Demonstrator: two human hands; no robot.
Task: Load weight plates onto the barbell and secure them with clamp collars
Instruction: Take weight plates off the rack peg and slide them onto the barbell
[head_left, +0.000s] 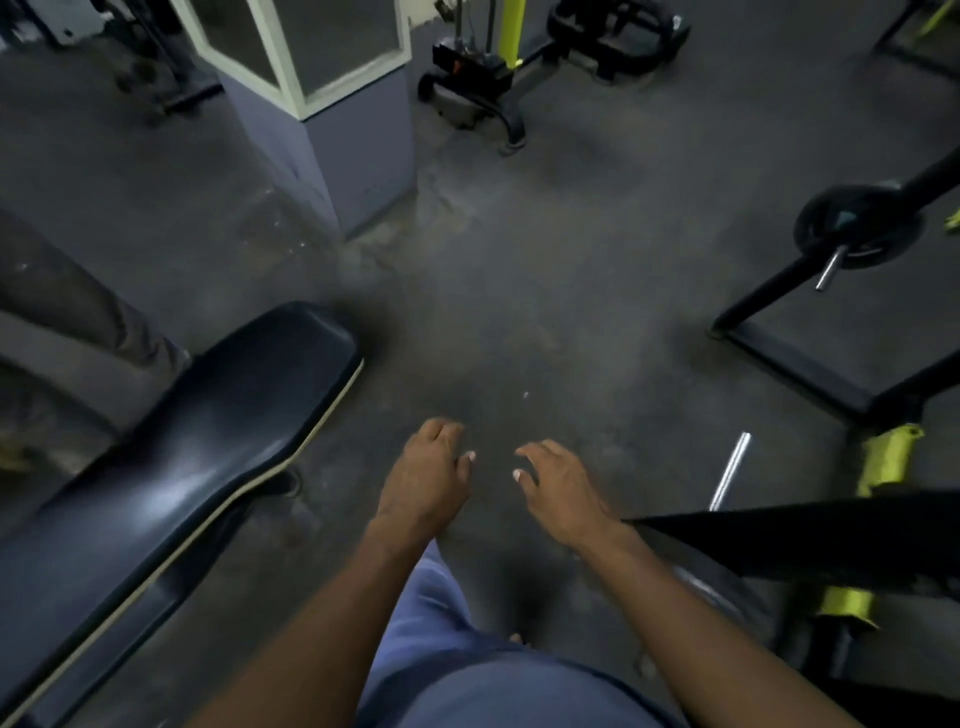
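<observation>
Both hands empty, fingers loosely spread: left hand (423, 480) and right hand (563, 491) hover over bare floor (519, 322), lower centre of frame. One weight plate (860, 226) sits on a rack peg, upper right. Bare chrome sleeve end (731, 470) pokes out at right, probably the barbell; a dark disc (727, 587) below it may be a plate, too dim to tell. No collars visible. Plate likely heavy, rigid, smooth: grip the rim at opposite sides with both hands, slide it on square to the sleeve.
</observation>
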